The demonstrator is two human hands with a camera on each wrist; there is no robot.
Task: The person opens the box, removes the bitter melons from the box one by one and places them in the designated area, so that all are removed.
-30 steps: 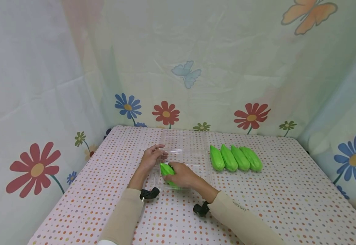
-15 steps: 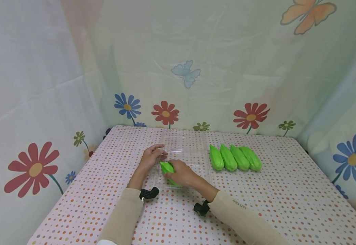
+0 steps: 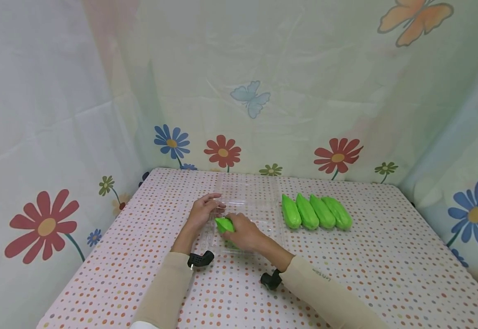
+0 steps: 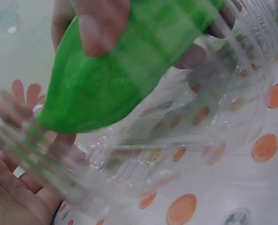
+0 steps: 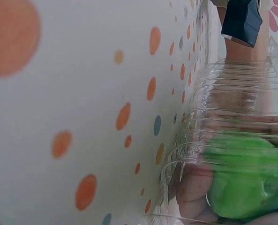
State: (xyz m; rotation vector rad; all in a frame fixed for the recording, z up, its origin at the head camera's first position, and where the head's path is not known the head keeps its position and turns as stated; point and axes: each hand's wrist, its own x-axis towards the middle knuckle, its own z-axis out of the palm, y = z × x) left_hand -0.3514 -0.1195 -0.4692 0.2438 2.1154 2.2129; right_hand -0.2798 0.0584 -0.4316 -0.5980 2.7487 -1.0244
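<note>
In the head view, my right hand (image 3: 243,233) grips a bright green gourd-like vegetable (image 3: 224,225) with a pointed end. It is in the left part of a clear plastic clamshell box (image 3: 263,228), its tip slightly raised. In the left wrist view, a thumb and fingers surround the smooth green vegetable (image 4: 96,89), seen through the box wall. My left hand (image 3: 202,212) rests at the box's left edge, fingers loosely bent against the plastic. Through the ribbed box wall (image 5: 209,103), the right wrist view shows the vegetable's blunt end (image 5: 242,187).
Several similar green vegetables (image 3: 307,212) lie side by side to the right of the box. The box's clear lid (image 3: 247,187) lies folded back behind it. A dotted cloth (image 3: 346,265) covers the table, and a floral curtain (image 3: 288,128) stands around it.
My right hand and the green vegetable have shifted very slightly, and the vegetable's near end is now more hidden by the hand. My left hand stays at the box edge.
</note>
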